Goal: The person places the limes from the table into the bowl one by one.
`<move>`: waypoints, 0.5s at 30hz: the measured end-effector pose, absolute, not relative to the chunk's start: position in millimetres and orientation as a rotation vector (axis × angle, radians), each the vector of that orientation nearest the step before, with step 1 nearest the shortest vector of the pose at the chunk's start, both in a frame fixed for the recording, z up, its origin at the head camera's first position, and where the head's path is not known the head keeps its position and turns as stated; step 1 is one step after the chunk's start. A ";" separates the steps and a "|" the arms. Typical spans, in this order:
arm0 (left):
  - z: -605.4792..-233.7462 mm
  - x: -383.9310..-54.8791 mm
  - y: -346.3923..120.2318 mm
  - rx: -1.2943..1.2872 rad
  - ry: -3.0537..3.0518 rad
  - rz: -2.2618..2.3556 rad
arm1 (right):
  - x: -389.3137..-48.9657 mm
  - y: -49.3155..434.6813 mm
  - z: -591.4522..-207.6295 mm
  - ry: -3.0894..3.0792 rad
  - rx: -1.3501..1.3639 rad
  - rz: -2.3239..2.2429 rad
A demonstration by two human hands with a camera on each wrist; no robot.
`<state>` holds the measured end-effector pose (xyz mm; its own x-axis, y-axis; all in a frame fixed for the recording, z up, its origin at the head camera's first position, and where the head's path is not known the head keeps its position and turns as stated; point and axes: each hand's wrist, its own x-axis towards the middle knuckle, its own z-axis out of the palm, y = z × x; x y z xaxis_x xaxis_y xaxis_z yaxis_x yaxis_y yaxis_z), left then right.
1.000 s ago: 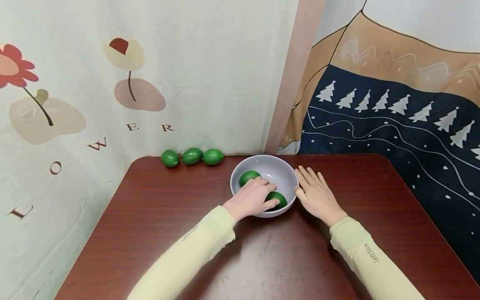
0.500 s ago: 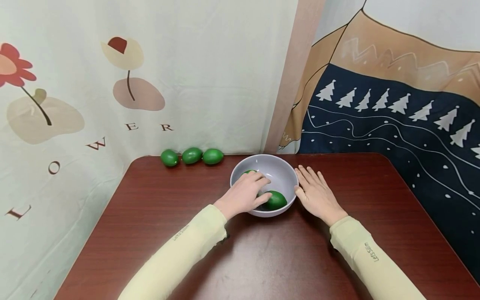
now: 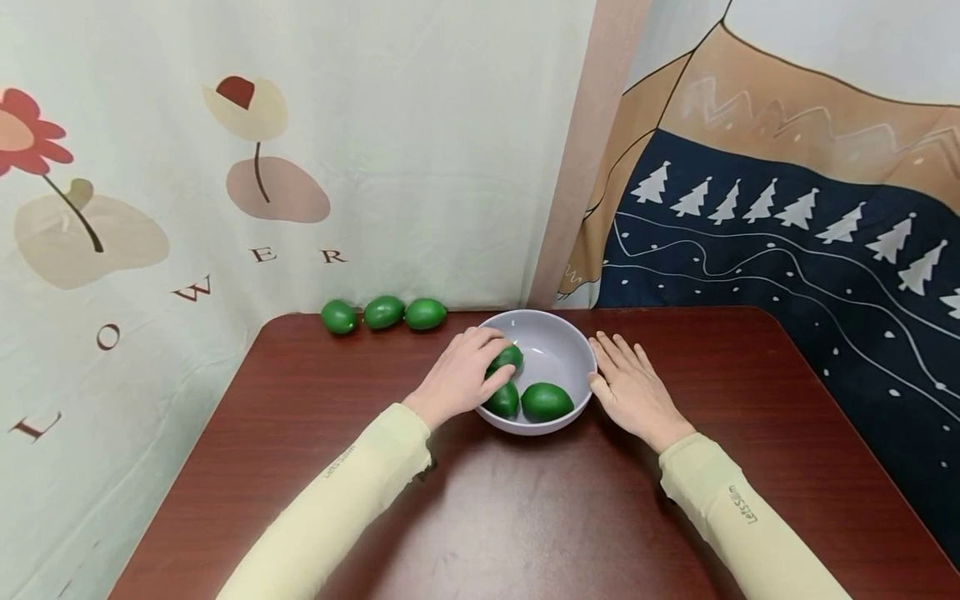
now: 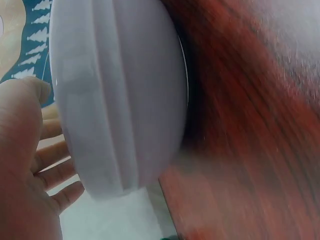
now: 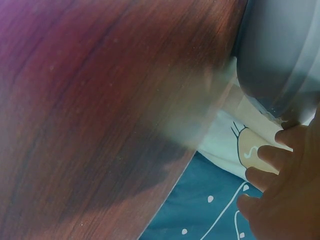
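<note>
A pale lavender-grey bowl [image 3: 558, 358] stands near the back of the table, with three green limes showing inside. One lime [image 3: 547, 402] lies at the front, another lime [image 3: 502, 400] is beside it, and a third lime [image 3: 507, 358] lies behind, partly covered by fingers. My left hand [image 3: 457, 375] is over the bowl's left rim, fingers loosely bent and thumb reaching over the edge. In the left wrist view its fingers [image 4: 52, 155] spread behind the bowl's wall [image 4: 120, 100]. My right hand [image 3: 637, 392] has straight fingers at the bowl's right side.
Three more limes [image 3: 384, 312] sit in a row along the back left table edge. A printed curtain [image 3: 427, 167] hangs right behind the reddish-brown table [image 3: 585, 517], and a dark blue cloth with white trees [image 3: 750, 242] hangs at the right.
My left hand has drawn left, from inside the bowl to its left rim, uncovering a lime at the front left. The right hand and the bowl have stayed in place.
</note>
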<state>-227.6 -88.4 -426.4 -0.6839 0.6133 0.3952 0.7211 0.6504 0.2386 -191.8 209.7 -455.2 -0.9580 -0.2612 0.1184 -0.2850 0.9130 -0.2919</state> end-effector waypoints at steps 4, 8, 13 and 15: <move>-425.3 -231.8 -95.6 -1.016 -2.598 -0.563 | -192.0 209.4 -455.5 -2.997 0.425 0.476; -424.0 -235.8 -102.7 -0.956 -2.602 -0.582 | -191.7 209.7 -455.2 -2.996 0.425 0.478; -424.2 -242.5 -111.7 -0.897 -2.607 -0.600 | -191.4 209.6 -455.7 -2.990 0.423 0.480; -424.7 -245.4 -115.6 -0.874 -2.609 -0.600 | -191.1 209.2 -456.0 -2.985 0.425 0.480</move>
<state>-245.4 -115.6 -424.7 -0.7597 0.4919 0.4253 0.6282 0.7241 0.2847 -191.1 209.2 -456.0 -0.9574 -0.2577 0.1303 -0.2855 0.9121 -0.2943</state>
